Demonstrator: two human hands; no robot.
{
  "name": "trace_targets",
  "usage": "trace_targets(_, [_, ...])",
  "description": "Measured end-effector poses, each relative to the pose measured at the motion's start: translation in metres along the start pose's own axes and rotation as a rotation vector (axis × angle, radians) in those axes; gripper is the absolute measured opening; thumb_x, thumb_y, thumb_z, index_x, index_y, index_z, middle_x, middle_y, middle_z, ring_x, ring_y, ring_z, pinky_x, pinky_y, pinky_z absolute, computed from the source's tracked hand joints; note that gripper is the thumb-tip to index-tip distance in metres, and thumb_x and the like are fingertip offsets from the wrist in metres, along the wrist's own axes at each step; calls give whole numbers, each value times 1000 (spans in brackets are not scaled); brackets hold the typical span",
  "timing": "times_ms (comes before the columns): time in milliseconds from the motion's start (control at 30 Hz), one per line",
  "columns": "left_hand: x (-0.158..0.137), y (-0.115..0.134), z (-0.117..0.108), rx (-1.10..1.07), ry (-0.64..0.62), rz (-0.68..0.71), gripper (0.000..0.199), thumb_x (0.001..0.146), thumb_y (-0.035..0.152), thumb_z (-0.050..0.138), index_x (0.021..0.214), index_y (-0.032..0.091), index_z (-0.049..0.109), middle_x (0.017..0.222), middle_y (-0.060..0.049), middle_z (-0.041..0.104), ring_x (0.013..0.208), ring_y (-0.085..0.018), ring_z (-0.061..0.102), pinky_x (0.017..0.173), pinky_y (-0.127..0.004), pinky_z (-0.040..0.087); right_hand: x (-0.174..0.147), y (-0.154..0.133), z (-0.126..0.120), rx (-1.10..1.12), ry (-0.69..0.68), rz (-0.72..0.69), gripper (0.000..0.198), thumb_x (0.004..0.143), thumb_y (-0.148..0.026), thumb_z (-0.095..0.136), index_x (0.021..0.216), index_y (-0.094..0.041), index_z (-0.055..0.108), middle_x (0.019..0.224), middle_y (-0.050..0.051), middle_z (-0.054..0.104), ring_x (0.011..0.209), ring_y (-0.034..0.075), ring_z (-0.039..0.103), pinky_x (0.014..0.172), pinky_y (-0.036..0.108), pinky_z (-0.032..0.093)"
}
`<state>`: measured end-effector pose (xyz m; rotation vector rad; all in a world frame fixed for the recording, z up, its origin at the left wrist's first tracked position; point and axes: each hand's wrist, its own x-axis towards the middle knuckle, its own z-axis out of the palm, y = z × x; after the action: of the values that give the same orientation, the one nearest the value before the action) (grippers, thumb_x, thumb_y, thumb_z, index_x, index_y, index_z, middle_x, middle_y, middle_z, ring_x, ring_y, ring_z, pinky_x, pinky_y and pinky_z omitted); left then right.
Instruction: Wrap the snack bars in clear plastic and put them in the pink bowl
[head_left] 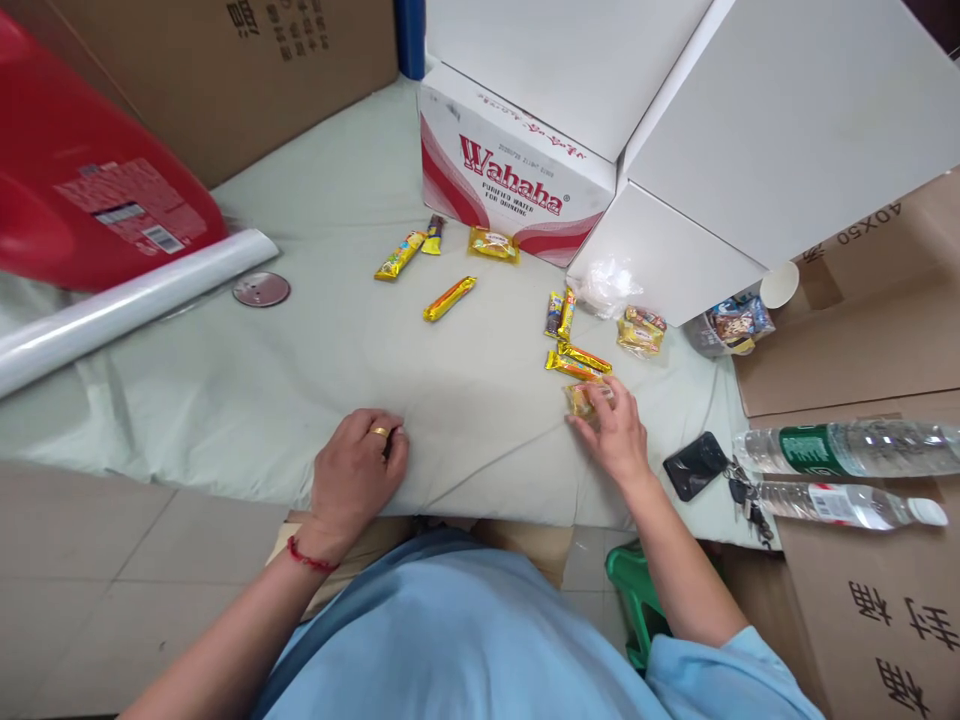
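My left hand, with a gold ring and a red bracelet, rests on the cloth near the front edge, its fingers curled into a loose fist and nothing showing in it. With thumb and fingers, my right hand grips a yellow-wrapped snack cake, partly hidden beneath the fingers. Just beyond it lie two orange-and-yellow snack sticks, then a purple stick beside a yellow one. Farther left are a single yellow stick, another wrapped cake, a yellow packet and a small purple packet.
A Wahaha water box and white boxes stand behind. At right are wrapped snacks, a cup of packets, a phone, keys and two bottles. A red jug, film roll and round disc lie left.
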<state>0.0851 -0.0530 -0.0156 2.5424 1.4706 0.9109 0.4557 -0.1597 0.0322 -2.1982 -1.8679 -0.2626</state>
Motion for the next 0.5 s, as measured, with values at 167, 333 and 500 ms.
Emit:
trace_targets(167, [-1, 0, 0, 1, -26, -25, 24, 101, 24, 49, 94, 18, 72, 95, -9, 72, 88, -25, 69, 76, -36, 54, -27, 11, 18, -25, 67, 153, 41, 102, -44, 58, 137, -25, 65, 141, 17, 57, 121, 33, 57, 92, 47, 57])
trace_targets(333, [-1, -1, 0, -5, -48, -43, 24, 101, 24, 49, 93, 19, 71, 96, -9, 72, 89, -25, 69, 78, -37, 54, -21, 56, 30, -58, 166, 269, 42, 99, -42, 57, 134, -19, 63, 136, 20, 55, 122, 34, 55, 104, 52, 50])
trace_targets(500, [0, 0, 0, 4, -61, -52, 27, 101, 26, 47, 94, 18, 72, 96, -10, 71, 89, -26, 69, 78, -38, 55, 34, 103, 47, -95, 182, 363, 43, 93, -33, 59, 133, -17, 62, 134, 22, 53, 123, 37, 51, 106, 56, 45])
